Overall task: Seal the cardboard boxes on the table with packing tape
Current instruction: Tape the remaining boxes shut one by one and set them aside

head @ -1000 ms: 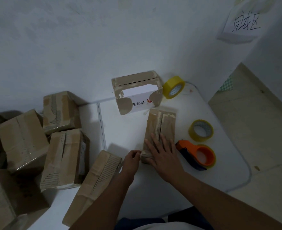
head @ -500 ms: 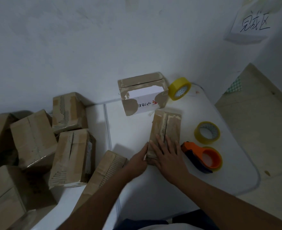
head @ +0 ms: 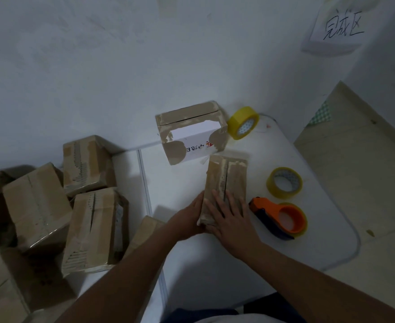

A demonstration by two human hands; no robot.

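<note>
A narrow cardboard box (head: 231, 176) lies on the white table (head: 319, 238), its top flaps meeting along a dark centre seam. My right hand (head: 229, 215) presses flat on the box's near end with fingers spread. My left hand (head: 189, 217) rests against the box's left side near the same end. An orange tape dispenser (head: 282, 217) with a yellow roll lies just right of my right hand. A loose tape roll (head: 284, 183) lies flat beyond it. Another yellow roll (head: 244, 123) stands on edge by the wall.
A torn white-and-brown box (head: 191, 134) stands behind the narrow box. Several cardboard boxes (head: 91, 229) are piled on the left part of the table. One more box (head: 145, 231) lies by my left forearm. A paper sign (head: 338, 26) hangs on the right wall.
My left hand has moved from the box's near-left corner to lie flat along its left side. The view has shifted so everything sits a little further right.
</note>
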